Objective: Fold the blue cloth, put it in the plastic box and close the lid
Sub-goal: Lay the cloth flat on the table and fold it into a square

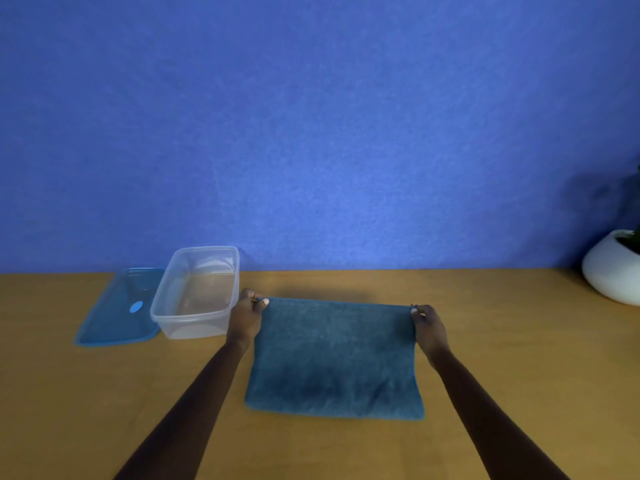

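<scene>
The blue cloth lies spread on the wooden table in front of me, its near edge flat on the wood. My left hand pinches its far left corner and my right hand pinches its far right corner, with the far edge stretched between them. The clear plastic box stands open with nothing inside, just left of my left hand. Its blue lid lies flat on the table, left of the box and touching it.
A white round pot with a plant stands at the table's far right edge. A blue wall rises directly behind the table.
</scene>
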